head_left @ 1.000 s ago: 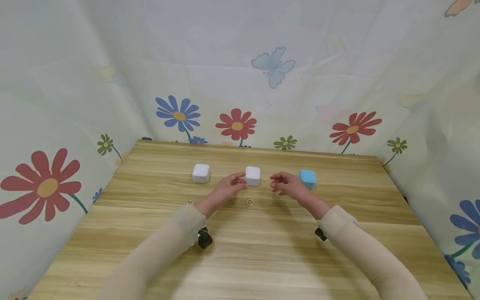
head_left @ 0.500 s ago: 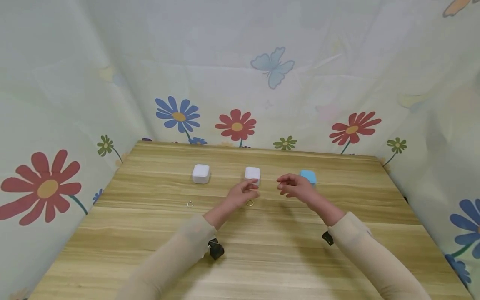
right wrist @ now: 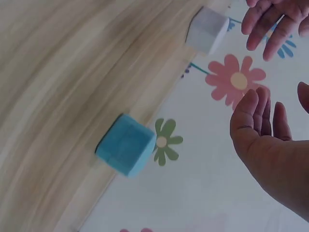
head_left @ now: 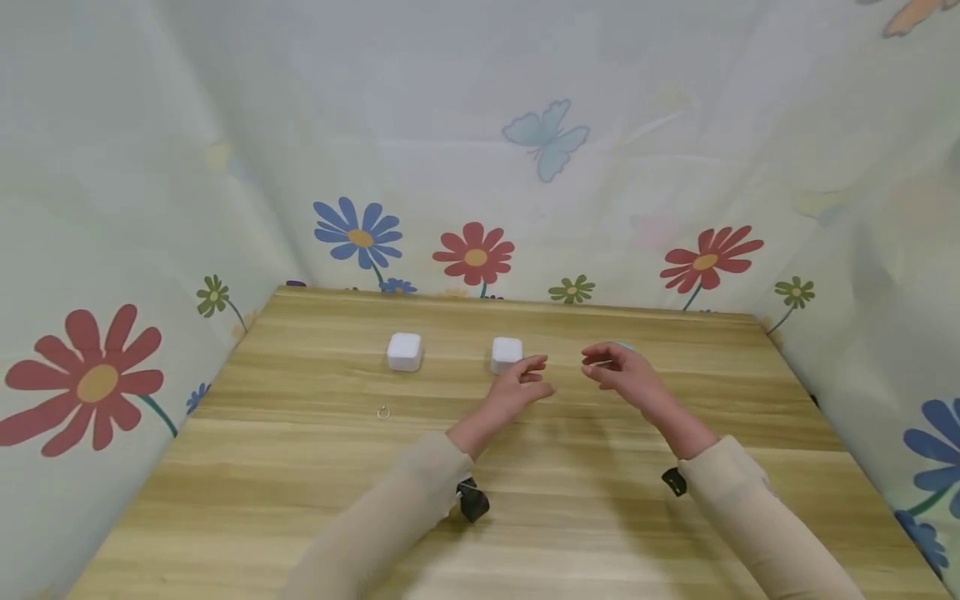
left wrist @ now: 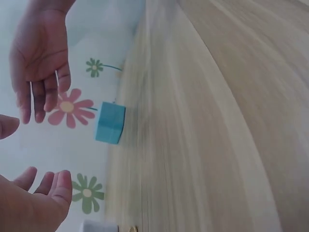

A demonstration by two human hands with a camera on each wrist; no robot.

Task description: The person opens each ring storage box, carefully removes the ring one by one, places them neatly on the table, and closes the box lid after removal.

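On the wooden table, working left to right: a small ring lies alone at about 9 o'clock from the hands, well apart from them. A white box stands beyond it. A second white box stands just at 11 o'clock of the left hand, near its fingertips but apart. That hand hovers with fingers loosely extended, holding nothing visible. The right hand is raised at 3 o'clock of it, fingers relaxed and spread in the wrist view, also empty as far as can be seen. The blue box sits behind the right hand, almost hidden from the head view.

Risk: both hands hang close to light boxes; a careless sweep could knock one askew.
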